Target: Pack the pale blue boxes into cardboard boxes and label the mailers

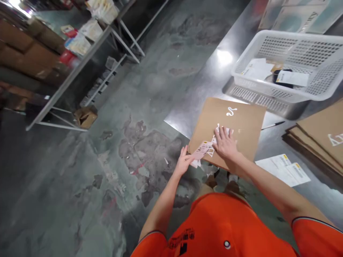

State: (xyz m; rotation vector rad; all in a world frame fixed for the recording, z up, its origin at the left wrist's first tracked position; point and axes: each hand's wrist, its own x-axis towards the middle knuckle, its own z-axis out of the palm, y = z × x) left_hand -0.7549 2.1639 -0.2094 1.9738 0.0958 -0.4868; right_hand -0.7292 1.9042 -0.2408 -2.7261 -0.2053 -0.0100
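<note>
A flat brown cardboard packet (243, 121) with white lettering lies at the near corner of the metal table, partly jutting past its edge. My right hand (225, 144) is pressed on its top, palm down with the fingers stretched out; a bit of white shows beneath them. At the packet's left corner, my left hand (184, 162) pinches a pinkish printed label (202, 150), which slants up over the cardboard. Some crumpled white paper (196, 163) hangs just below that label. How the left thumb sits is hard to make out.
A white plastic basket (281, 91) holding labelled packets stands at the table's far side. A pen (273, 125), printed label sheets (284, 169) and stacked cardboard packets (324, 134) lie to the right. Across the floor is another table (72, 73) loaded with goods.
</note>
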